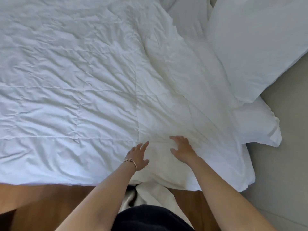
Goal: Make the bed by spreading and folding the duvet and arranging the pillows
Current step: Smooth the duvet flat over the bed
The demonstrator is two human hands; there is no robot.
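Duvet (pixel 70 77) lies spread over bed, wrinkled, folded band near pillow end bunched and uneven. Left hand (pixel 138 155) and right hand (pixel 182 150) rest flat on duvet near its edge, each grip open, fingers straight, holding nothing. Two pillows (pixel 256 47) lie stacked askew at right. Judgement: spreading mostly done; smoothing, fold, pillow arranging left.
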